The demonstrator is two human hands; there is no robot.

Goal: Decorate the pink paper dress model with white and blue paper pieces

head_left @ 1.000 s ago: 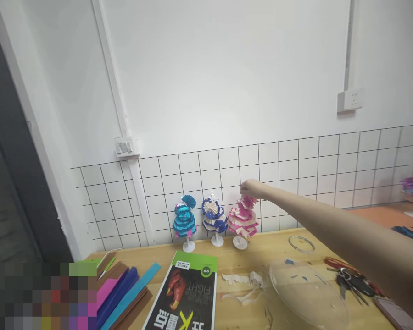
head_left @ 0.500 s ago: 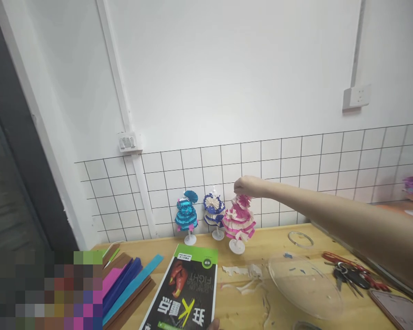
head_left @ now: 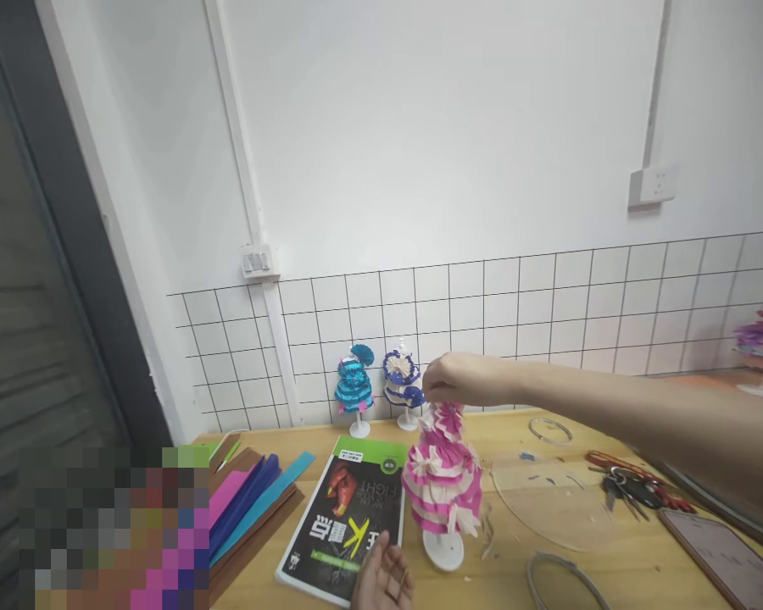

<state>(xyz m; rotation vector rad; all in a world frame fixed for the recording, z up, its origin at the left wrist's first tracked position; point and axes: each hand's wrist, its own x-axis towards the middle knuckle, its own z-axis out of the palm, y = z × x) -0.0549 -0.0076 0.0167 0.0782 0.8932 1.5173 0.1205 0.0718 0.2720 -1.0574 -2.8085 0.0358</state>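
The right hand pinches the top of the pink paper dress figure, fingers closed round its upper ruffle, so the grip is narrow and holding. Below the fingers the figure hangs upright, its round white base at or just above the wooden table; whether it touches cannot be told.

A second ago this same figure stood in the row against the tiled wall, third after the teal dress figure and the blue-and-white dress figure. Half a second ago it was already lifted forward of them. Now it is well toward the person, clear of the other two, which keep their places behind the grip. By that shift the figure appears to have been carried from the wall to the near side of the table.

Just below and left of the base, the left hand shows at the picture's lower edge, fingers loosely open, holding nothing and near the base. Left of the held figure lies a green-and-black book, and beyond it a fan of coloured paper strips. Right of the grip lie a clear plastic dome, a small clear ring and a bunch of keys.
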